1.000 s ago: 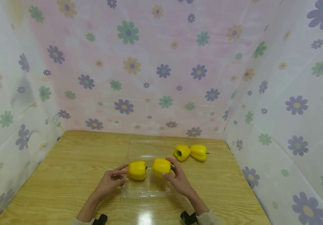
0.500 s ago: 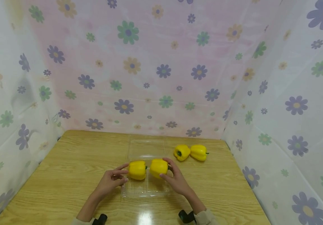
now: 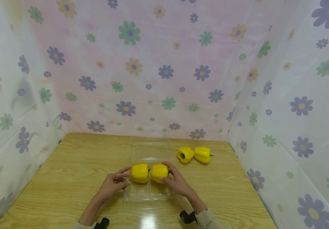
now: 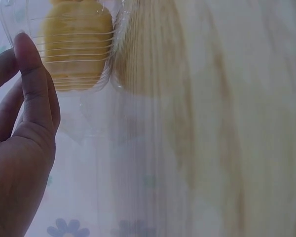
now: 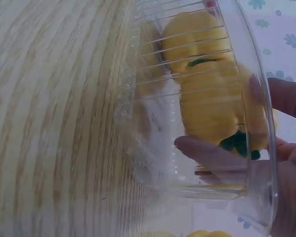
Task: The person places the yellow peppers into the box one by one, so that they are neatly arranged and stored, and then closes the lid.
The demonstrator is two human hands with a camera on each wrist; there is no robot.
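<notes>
A clear plastic clamshell container [image 3: 141,194] lies with its lid open on the table. In its left half sits a yellow bell pepper [image 3: 139,173], stem facing right. My left hand [image 3: 111,187] holds the container's left rim between thumb and fingers, close beside that pepper. My right hand [image 3: 179,183] grips a second yellow bell pepper [image 3: 159,173] by its stem end, thumb in front and fingers behind. The right wrist view shows this pepper [image 5: 207,103] and the thumb inside the container, through its ribbed clear wall.
Two more yellow bell peppers [image 3: 185,155] lie touching on the table [image 3: 89,159], to the right behind the container. The raised-edge lid [image 3: 150,149] spreads flat behind the base. Flower-patterned cloth walls [image 3: 150,79] surround the table at the back and sides.
My right hand has moved left and slightly down with its pepper, bringing it into the container's right half near the first pepper. The left hand has stayed at the rim.
</notes>
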